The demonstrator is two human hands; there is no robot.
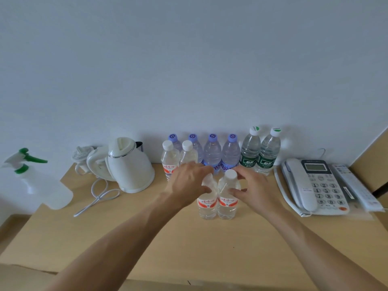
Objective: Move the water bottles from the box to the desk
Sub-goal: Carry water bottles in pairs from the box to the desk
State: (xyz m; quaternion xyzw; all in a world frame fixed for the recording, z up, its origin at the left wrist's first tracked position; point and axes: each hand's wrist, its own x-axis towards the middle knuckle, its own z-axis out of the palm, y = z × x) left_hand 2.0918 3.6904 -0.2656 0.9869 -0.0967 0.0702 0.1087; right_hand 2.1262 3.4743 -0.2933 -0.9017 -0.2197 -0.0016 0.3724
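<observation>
Bottles with red labels, two, upright and touching on the desk (241,248), just in front of the back row. Left hand (189,181) grips the left bottle (206,203) round its neck; right hand (253,185) pinches the right bottle (227,201) at the shoulder. Box not in view. Back row (212,153) of eight stands against the wall; kettle (130,164) left, phone (315,185) right. Risk: pushing the pair back could topple the close-packed row; a careless release could tip them.
</observation>
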